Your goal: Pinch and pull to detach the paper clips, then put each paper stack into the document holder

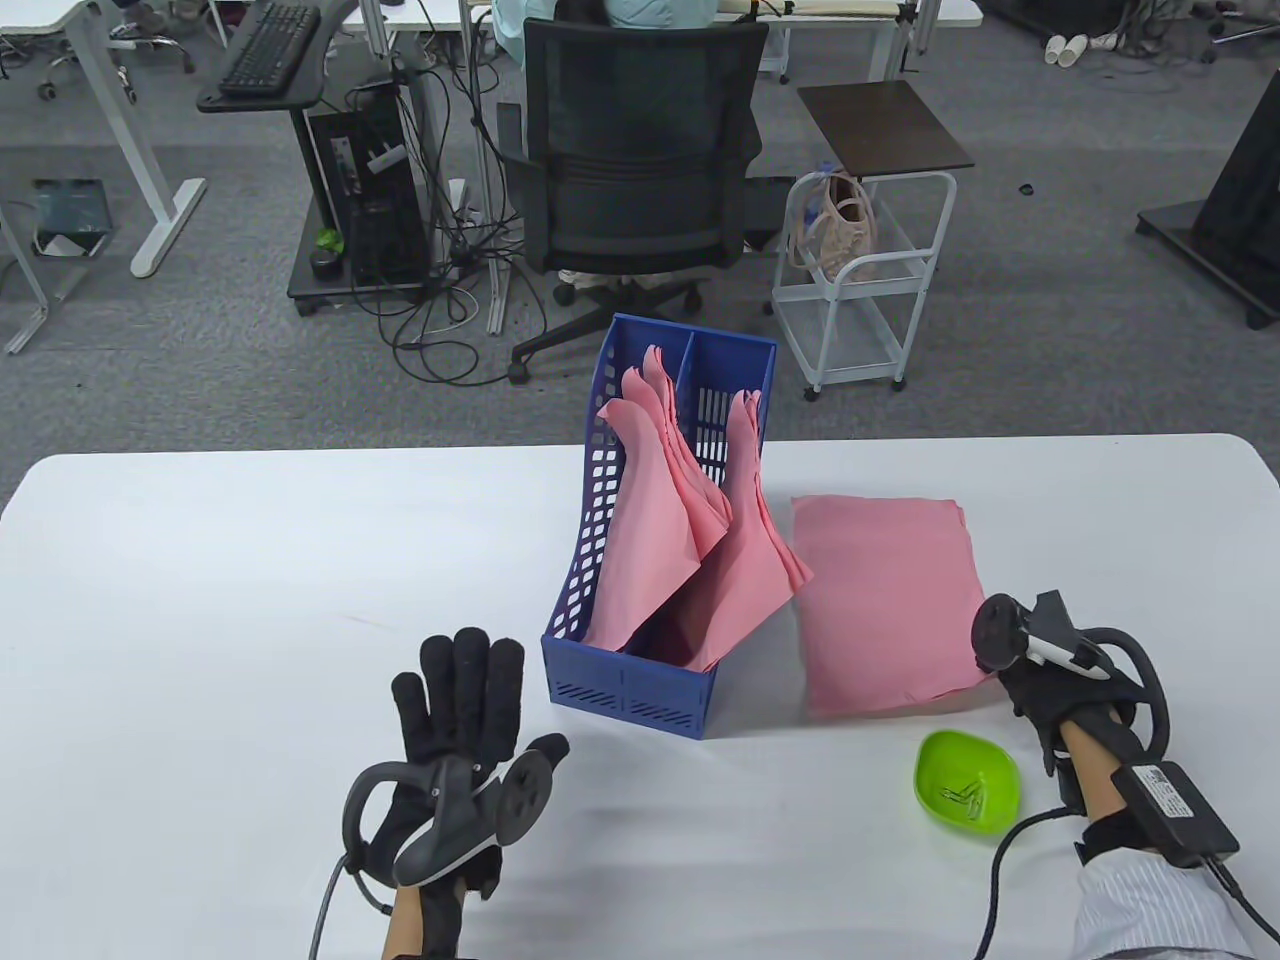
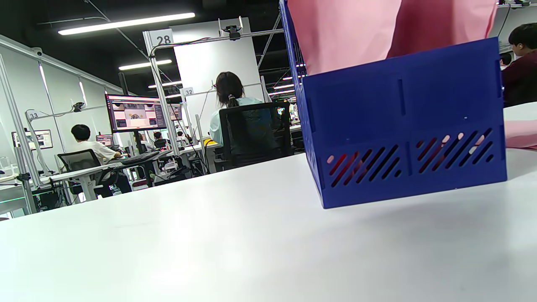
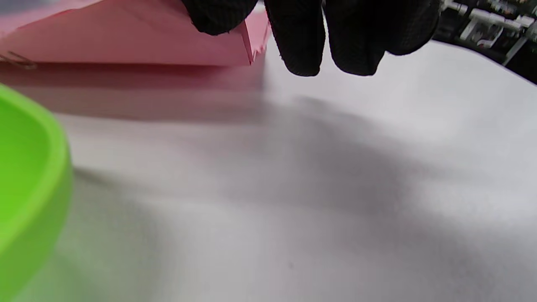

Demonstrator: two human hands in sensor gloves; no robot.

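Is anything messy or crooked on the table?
Yes, a little. The pink papers in the blue holder don't stand straight: they lean over, bend and fan out, with corners poking past the holder's right side. The pink stack lying flat beside it has uneven, ragged edges. Nothing is spilled; the clips sit inside the green bowl.

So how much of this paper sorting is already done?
Pink paper stacks already stand in both compartments of the blue document holder, and loose clips lie in the green bowl. The right hand is at the near corner of the last pink stack, flat on the table; a clip shows on its edge. The left hand rests open.
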